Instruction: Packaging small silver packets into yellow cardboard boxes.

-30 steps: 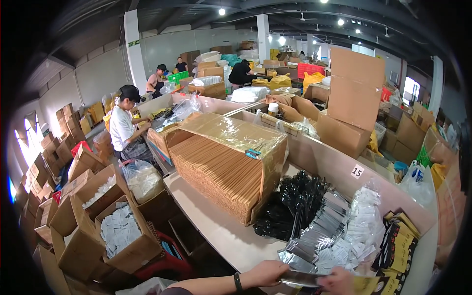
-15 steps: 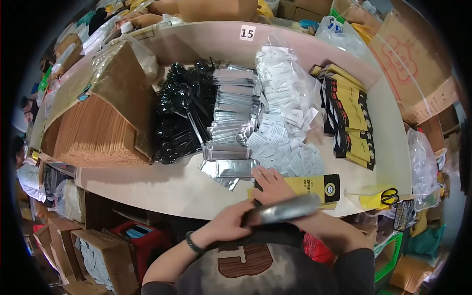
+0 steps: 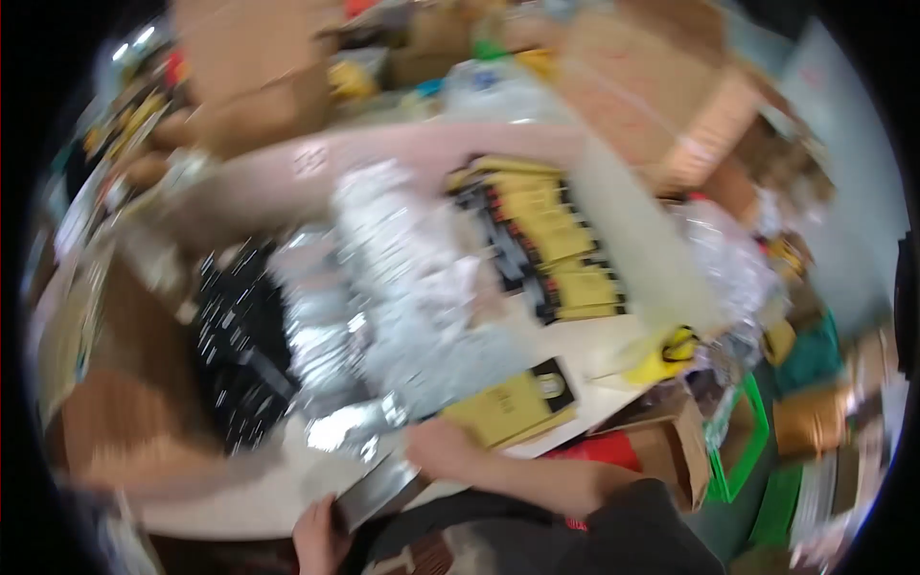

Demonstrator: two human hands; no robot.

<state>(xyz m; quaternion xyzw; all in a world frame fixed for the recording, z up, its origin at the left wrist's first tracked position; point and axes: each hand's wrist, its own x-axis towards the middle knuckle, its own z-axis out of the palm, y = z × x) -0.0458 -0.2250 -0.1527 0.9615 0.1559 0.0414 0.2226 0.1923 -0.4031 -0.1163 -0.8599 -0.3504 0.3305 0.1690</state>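
Observation:
The whole view is smeared by motion. My left hand (image 3: 321, 532) is closed on the near end of a flat silver-grey packet (image 3: 379, 492) at the table's front edge. At the packet's far end is my right hand (image 3: 443, 448), also beside a yellow pouch (image 3: 498, 410) with a black end; its fingers are too blurred to read. Other silver packets (image 3: 350, 426) lie just past my hands, below a long row of silver packets (image 3: 316, 316). Small white packets (image 3: 431, 359) are heaped behind the yellow pouch.
Black shiny wrapped items (image 3: 244, 355) and a big carton (image 3: 144, 393) of brown sheets stand left. Yellow-black pouches (image 3: 551, 235) are stacked at the back right. Black-handled scissors (image 3: 682, 342) lie in a yellow holder (image 3: 652, 359). A low partition (image 3: 431, 144) rims the table.
The view has swung right, so the table things sit further left. The silver packet in my left hand has moved from over my right forearm to the left of my right hand.

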